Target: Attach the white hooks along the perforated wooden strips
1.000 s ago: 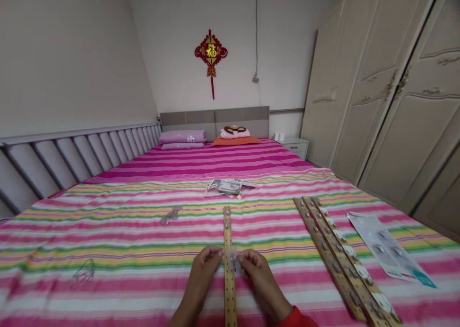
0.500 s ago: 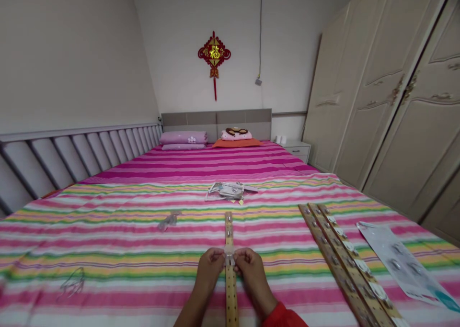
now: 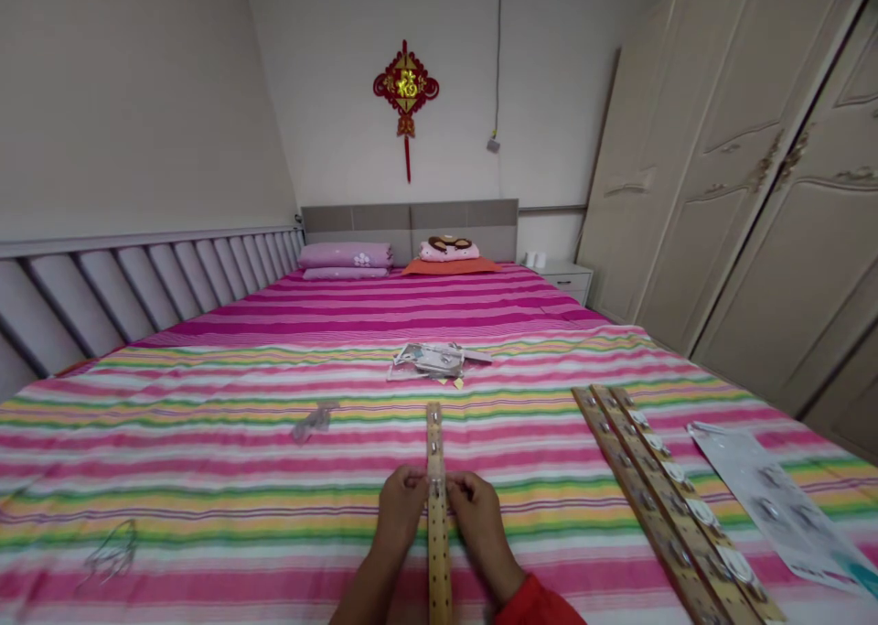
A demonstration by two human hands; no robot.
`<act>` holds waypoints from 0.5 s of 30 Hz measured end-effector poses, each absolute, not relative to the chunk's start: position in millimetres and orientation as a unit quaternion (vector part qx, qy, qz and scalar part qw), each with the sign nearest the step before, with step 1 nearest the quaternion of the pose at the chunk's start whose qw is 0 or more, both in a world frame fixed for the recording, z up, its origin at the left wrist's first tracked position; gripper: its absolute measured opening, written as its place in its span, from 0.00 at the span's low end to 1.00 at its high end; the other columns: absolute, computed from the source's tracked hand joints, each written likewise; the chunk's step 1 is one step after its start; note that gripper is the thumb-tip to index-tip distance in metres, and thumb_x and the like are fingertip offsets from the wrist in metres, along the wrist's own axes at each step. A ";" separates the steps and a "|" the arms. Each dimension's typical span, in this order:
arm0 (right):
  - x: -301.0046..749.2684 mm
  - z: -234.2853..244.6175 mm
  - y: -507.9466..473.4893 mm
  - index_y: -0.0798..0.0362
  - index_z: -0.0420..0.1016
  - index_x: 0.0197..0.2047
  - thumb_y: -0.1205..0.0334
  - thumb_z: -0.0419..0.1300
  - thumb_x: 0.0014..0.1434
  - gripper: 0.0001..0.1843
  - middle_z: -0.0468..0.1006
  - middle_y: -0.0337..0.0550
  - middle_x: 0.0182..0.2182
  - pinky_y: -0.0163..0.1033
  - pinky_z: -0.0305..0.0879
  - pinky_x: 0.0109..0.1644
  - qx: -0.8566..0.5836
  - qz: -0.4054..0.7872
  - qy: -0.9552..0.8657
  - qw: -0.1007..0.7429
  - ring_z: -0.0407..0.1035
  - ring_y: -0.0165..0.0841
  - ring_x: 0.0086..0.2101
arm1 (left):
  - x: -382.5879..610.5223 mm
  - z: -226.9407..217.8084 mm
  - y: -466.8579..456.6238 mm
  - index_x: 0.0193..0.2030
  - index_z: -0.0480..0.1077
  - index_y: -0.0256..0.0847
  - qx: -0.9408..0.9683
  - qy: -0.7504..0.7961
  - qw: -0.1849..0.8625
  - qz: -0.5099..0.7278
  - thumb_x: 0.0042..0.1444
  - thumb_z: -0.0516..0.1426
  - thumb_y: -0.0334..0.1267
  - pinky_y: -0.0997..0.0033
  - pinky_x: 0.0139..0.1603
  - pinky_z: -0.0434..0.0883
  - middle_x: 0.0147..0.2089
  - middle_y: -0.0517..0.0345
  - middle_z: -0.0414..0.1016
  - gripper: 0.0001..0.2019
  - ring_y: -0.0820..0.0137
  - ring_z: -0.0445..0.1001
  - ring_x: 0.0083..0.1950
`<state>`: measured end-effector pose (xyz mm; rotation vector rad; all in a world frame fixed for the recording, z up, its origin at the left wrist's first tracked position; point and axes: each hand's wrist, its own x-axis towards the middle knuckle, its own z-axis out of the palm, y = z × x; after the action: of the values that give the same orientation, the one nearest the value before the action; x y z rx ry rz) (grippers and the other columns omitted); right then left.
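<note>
A narrow perforated wooden strip (image 3: pixel 434 442) lies lengthwise on the striped bed sheet (image 3: pixel 206 451) in front of me. My left hand (image 3: pixel 401 511) and my right hand (image 3: pixel 476 515) sit on either side of it, fingers curled and pinched together over a small clear piece (image 3: pixel 434 486) pressed onto the strip. Two small metal studs show further up the strip. A red sleeve covers my right wrist.
Three more wooden strips (image 3: pixel 669 501) with round studs lie at the right, beside a white backing sheet (image 3: pixel 775 506). A pile of clear packets (image 3: pixel 432 361) sits mid-bed, and clear wrappers (image 3: pixel 312 421) lie at the left. Wardrobe doors (image 3: pixel 754 177) stand at the right.
Both hands have drawn closer together and lowered the small clear piece onto the wooden strip. The view has shifted slightly.
</note>
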<state>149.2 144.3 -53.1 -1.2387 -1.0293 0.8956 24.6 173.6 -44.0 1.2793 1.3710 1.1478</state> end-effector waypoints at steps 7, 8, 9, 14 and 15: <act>148.4 -54.4 144.5 0.54 0.81 0.27 0.50 0.62 0.46 0.15 0.82 0.48 0.27 0.43 0.70 0.33 -0.542 0.364 -0.453 0.607 0.74 0.41 0.29 | 26.3 -48.1 174.5 0.25 0.70 0.38 0.507 0.562 0.452 0.472 0.37 0.59 0.47 0.67 0.33 0.70 0.24 0.56 0.76 0.13 0.64 0.75 0.30; 148.3 -55.4 144.7 0.53 0.81 0.27 0.50 0.62 0.46 0.15 0.82 0.48 0.27 0.43 0.70 0.33 -0.542 0.362 -0.455 0.607 0.74 0.41 0.29 | 26.6 -47.9 174.1 0.25 0.70 0.38 0.507 0.562 0.450 0.474 0.37 0.59 0.46 0.67 0.33 0.70 0.24 0.56 0.76 0.12 0.64 0.75 0.30; 148.3 -56.4 144.8 0.53 0.81 0.27 0.50 0.62 0.46 0.14 0.82 0.48 0.27 0.43 0.70 0.34 -0.543 0.360 -0.456 0.607 0.74 0.41 0.29 | 26.8 -47.5 173.5 0.25 0.71 0.39 0.508 0.562 0.448 0.474 0.38 0.59 0.45 0.67 0.33 0.71 0.24 0.56 0.76 0.12 0.64 0.75 0.30; 147.8 -59.3 143.9 0.54 0.81 0.29 0.54 0.60 0.47 0.13 0.82 0.48 0.27 0.42 0.70 0.34 -0.547 0.356 -0.456 0.605 0.74 0.41 0.30 | 28.3 -44.7 170.4 0.25 0.70 0.39 0.503 0.569 0.439 0.481 0.38 0.59 0.45 0.67 0.32 0.70 0.23 0.56 0.76 0.11 0.65 0.74 0.28; 147.8 -59.5 143.4 0.54 0.81 0.29 0.55 0.60 0.47 0.13 0.82 0.48 0.27 0.42 0.70 0.35 -0.547 0.357 -0.455 0.605 0.74 0.41 0.30 | 28.7 -44.2 170.1 0.25 0.70 0.39 0.499 0.568 0.441 0.483 0.38 0.59 0.46 0.67 0.32 0.70 0.23 0.56 0.76 0.12 0.65 0.74 0.27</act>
<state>147.8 143.4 -59.5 -1.2652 -1.0525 0.8266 28.7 170.1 -44.2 1.2393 1.4112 1.1989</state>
